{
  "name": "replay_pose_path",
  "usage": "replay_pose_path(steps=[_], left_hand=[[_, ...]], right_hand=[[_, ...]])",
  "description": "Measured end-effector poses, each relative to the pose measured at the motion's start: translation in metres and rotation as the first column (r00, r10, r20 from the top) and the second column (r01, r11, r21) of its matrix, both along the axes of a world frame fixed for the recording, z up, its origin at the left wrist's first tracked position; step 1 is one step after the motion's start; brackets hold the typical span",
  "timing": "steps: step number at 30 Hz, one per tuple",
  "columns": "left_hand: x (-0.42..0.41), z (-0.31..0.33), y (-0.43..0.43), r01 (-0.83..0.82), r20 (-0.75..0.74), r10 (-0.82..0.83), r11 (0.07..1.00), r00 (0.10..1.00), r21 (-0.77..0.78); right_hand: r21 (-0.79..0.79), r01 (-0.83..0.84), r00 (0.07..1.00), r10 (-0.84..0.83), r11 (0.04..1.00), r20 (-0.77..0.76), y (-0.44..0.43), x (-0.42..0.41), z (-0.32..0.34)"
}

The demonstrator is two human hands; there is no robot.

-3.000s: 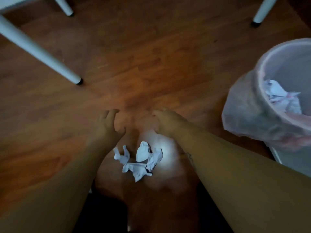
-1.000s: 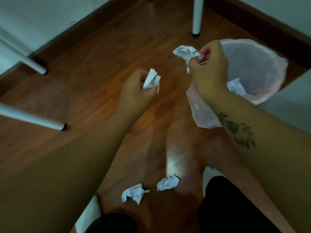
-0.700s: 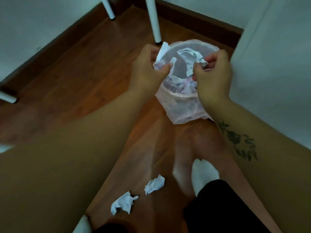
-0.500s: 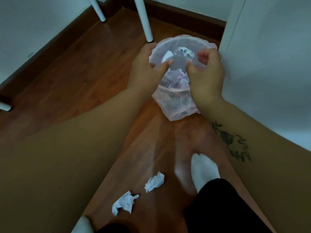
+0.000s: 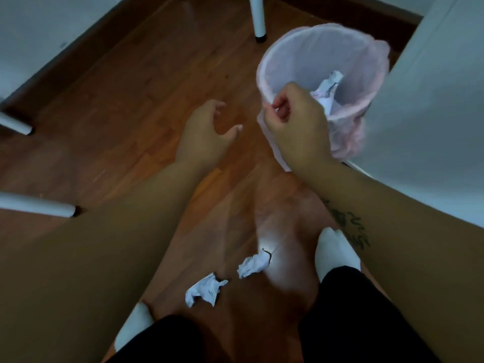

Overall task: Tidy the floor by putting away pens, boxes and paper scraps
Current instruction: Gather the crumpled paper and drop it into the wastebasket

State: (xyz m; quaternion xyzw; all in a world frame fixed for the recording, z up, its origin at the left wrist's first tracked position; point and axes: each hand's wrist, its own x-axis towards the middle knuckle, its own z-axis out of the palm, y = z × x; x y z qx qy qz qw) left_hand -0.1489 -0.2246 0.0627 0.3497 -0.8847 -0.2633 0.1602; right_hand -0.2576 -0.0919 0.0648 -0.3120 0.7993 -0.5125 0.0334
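Two crumpled white paper scraps [image 5: 253,265] lie on the brown wooden floor [image 5: 131,100] by the feet [image 5: 335,255], unbinned. Left hand [image 5: 204,134] empty, fingers loosely spread. Right hand [image 5: 296,127] curled at the rim of the pink-lined round waste bin [image 5: 327,35]; pinching liner [image 5: 351,142] or not, cannot tell. Bin holds crumpled paper [image 5: 327,93]. Risk: tugged liner tips bin, spilling it.
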Motion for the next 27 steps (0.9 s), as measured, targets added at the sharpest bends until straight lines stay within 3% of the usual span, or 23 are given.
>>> replay_pose_path(steps=[4,7,9,11,13,15,18,21,27], left_hand=[[0.049,-0.02,-0.005,-0.065,0.122,0.057,0.996,0.991,0.062],[0.093,-0.038,0.001,-0.095,0.212,0.076,0.992,0.974,0.083],[0.121,-0.05,0.007,-0.155,0.26,0.13,0.985,0.957,0.077],[0.151,-0.064,0.015,-0.262,0.323,0.216,0.959,0.921,0.107],[0.174,-0.079,0.027,-0.379,0.411,0.281,0.908,0.867,0.177],[0.194,-0.097,0.047,-0.422,0.533,0.261,0.884,0.805,0.204],[0.215,-0.119,0.085,-0.341,0.635,0.128,0.912,0.762,0.226],[0.235,-0.137,0.123,-0.431,0.602,0.185,0.853,0.777,0.294],[0.238,-0.159,0.157,-0.476,0.689,0.195,0.845,0.698,0.243]], right_hand=[[0.104,-0.296,0.955,0.291,0.95,0.056,-0.026,0.034,-0.022],[0.3,-0.495,0.868,0.456,0.815,0.194,-0.031,0.061,-0.058],[0.446,-0.583,0.812,0.475,0.679,0.338,-0.024,0.076,-0.082],[0.564,-0.668,0.743,0.478,0.486,0.469,-0.013,0.093,-0.099],[0.662,-0.711,0.663,0.539,0.238,0.519,-0.001,0.108,-0.11],[0.7,-0.711,0.587,0.61,0.072,0.533,0.009,0.122,-0.117],[0.71,-0.704,0.532,0.648,-0.019,0.545,0.022,0.135,-0.122],[0.728,-0.677,0.471,0.696,-0.109,0.542,0.033,0.143,-0.127],[0.746,-0.651,0.417,0.756,-0.138,0.504,0.033,0.146,-0.131]])
